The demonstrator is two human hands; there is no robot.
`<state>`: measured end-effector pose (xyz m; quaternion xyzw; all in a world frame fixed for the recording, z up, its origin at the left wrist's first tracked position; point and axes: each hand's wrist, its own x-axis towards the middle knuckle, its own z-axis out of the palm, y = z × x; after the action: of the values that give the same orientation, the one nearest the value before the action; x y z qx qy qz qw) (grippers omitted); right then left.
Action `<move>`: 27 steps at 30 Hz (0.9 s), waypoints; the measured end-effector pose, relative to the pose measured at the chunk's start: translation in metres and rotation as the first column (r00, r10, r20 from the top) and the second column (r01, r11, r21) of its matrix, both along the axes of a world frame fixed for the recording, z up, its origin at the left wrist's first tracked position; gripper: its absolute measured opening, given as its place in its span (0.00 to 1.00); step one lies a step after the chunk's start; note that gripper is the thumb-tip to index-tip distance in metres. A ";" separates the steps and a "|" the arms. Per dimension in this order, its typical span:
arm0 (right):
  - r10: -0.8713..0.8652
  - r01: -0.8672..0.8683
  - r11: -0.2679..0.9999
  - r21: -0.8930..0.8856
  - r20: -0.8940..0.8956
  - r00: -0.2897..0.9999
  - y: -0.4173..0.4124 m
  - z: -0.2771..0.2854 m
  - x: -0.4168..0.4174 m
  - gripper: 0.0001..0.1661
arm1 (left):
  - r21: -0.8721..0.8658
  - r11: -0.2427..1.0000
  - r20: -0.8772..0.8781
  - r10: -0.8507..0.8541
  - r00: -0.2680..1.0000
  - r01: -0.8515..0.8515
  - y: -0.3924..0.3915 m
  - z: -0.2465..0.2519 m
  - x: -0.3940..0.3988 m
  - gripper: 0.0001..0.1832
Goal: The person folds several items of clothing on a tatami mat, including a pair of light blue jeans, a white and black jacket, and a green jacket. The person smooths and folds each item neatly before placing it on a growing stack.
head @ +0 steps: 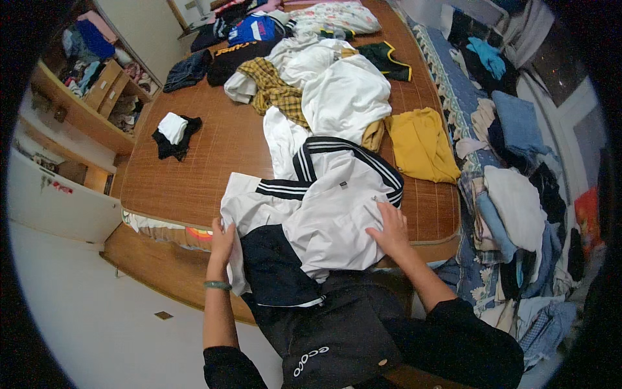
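A white and navy jacket with black-and-white striped bands along its sleeves lies spread at the near edge of the bed, partly hanging over it. At its left edge, the white cloth is held in my left hand, which has a green bangle on the wrist. My right hand rests on the white right part of the jacket, thumb apart from the fingers. Beyond the collar, a heap of white clothes lies against a yellow plaid shirt. A folded mustard-yellow garment is to the right.
The bed has a brown woven mat. On it are a small white cloth over a black one, folded jeans and a blue garment. Clothes piles line the right side; an open cupboard stands left.
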<state>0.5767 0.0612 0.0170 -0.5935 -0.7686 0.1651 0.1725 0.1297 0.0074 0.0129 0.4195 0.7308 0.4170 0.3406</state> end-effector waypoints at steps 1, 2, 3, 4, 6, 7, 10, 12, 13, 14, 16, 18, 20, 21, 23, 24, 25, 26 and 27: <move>-0.017 0.017 1.000 0.016 0.007 1.000 0.002 0.000 0.001 0.45 | -0.040 0.999 -0.054 0.015 0.998 -0.017 0.008 -0.008 -0.011 0.30; -0.005 0.004 0.999 0.046 0.023 1.000 0.001 0.001 0.003 0.42 | -0.080 0.996 -0.109 0.027 0.994 -0.036 0.016 -0.015 -0.023 0.31; -0.006 0.006 0.999 0.038 0.003 1.000 0.003 -0.001 0.006 0.41 | -0.114 0.992 -0.158 0.030 0.987 -0.049 0.027 -0.021 -0.027 0.33; -0.009 0.010 0.999 0.033 -0.017 1.000 0.005 -0.006 0.011 0.40 | -0.125 0.987 -0.208 0.074 0.975 -0.101 0.039 -0.018 -0.020 0.33; -0.069 0.068 0.998 -0.014 -0.050 0.996 0.008 -0.004 0.014 0.34 | -0.136 0.968 -0.313 0.159 0.936 -0.210 0.057 -0.012 -0.008 0.35; -0.096 0.093 0.995 -0.034 -0.101 0.990 0.011 -0.006 0.016 0.31 | -0.182 0.960 -0.237 0.166 0.957 -0.212 0.065 -0.015 -0.010 0.35; -0.163 0.143 0.985 -0.096 -0.244 0.956 0.022 -0.026 0.025 0.22 | -0.226 0.951 -0.056 0.205 0.977 -0.213 0.082 -0.019 -0.010 0.27; -0.184 0.145 0.980 -0.140 -0.335 0.924 0.029 -0.042 0.035 0.18 | -0.153 0.969 0.201 0.225 0.953 -0.196 0.084 -0.009 0.002 0.25; -0.263 0.183 0.959 -0.214 -0.442 0.857 0.031 -0.042 0.038 0.17 | -0.118 0.973 0.326 0.226 0.918 -0.198 0.083 -0.002 0.007 0.24; -0.341 0.209 0.933 -0.292 -0.536 0.773 0.033 -0.042 0.041 0.17 | -0.110 0.969 0.296 0.244 0.923 -0.221 0.082 0.008 0.010 0.23; -0.530 0.210 0.843 -0.494 -0.701 0.477 0.042 -0.030 0.037 0.17 | -0.097 0.967 0.307 0.254 0.917 -0.235 0.068 0.033 0.000 0.23; -0.534 0.263 0.845 -0.466 -0.765 0.359 0.053 -0.024 0.039 0.18 | -0.010 0.977 0.235 0.209 0.949 -0.213 0.058 0.065 0.005 0.23; -0.546 0.206 0.836 -0.508 -0.805 0.231 0.064 0.008 0.040 0.20 | 0.066 0.980 0.237 0.168 0.957 -0.188 0.043 0.104 0.011 0.20; -0.596 0.124 0.803 -0.584 -0.795 0.116 0.071 0.028 0.043 0.22 | 0.035 0.978 0.148 0.197 0.969 -0.205 0.035 0.134 0.021 0.21; -0.545 -0.041 0.838 -0.544 -0.834 -0.089 0.090 0.082 0.044 0.23 | 0.236 0.920 0.126 0.291 0.948 -0.313 0.017 0.160 -0.011 0.25; -0.490 -0.002 0.868 -0.496 -0.857 -0.161 0.097 0.126 0.044 0.24 | 0.337 0.876 0.219 0.285 0.933 -0.346 0.007 0.186 -0.018 0.26; -0.406 0.069 0.901 -0.428 -0.890 -0.208 0.102 0.168 0.046 0.25 | 0.415 0.819 0.272 0.303 0.913 -0.395 -0.004 0.211 -0.029 0.26; -0.297 0.146 0.930 -0.336 -0.925 -0.235 0.103 0.209 0.048 0.25 | 0.490 0.752 0.327 0.310 0.892 -0.441 -0.015 0.239 -0.040 0.26; -0.136 0.264 0.947 -0.185 -0.972 -0.193 0.099 0.237 0.057 0.27 | 0.534 0.764 0.380 0.165 0.910 -0.361 -0.019 0.262 -0.050 0.25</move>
<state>0.6341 0.1599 0.2536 -0.3653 -0.2701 0.4938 0.7415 0.0798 -0.0118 0.2748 0.3254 0.5524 0.7289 0.2402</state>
